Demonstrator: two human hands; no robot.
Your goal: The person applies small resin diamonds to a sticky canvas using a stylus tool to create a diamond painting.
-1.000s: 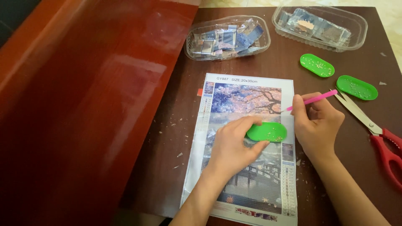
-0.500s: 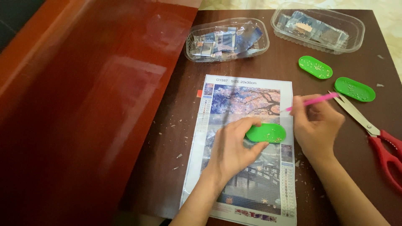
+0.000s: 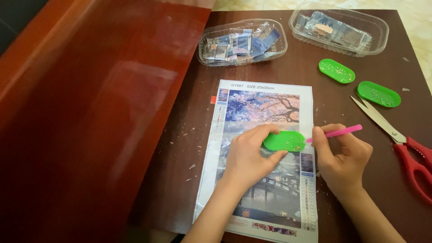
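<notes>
A dark wooden table carries the work, with a polished reddish board lying along its left side. In the middle lies the picture sheet, a printed scene of blossom branches above a bridge. How much of it is already covered with beads cannot be told from here; the upper part looks grainy and may be filled, while the band under the hands seems the area in progress, and the lower part appears still to do.

Two clear plastic tubs of small bead packets sit at the far edge, still well stocked. Red-handled scissors lie at the right, blades apart.

The left hand rests on the sheet, its fingers curled around a green oval tray, holding it steady. The right hand pinches a pink pen in a writing grip, tip touching the tray's right end.

Two more green trays with a few beads lie near the far right.
</notes>
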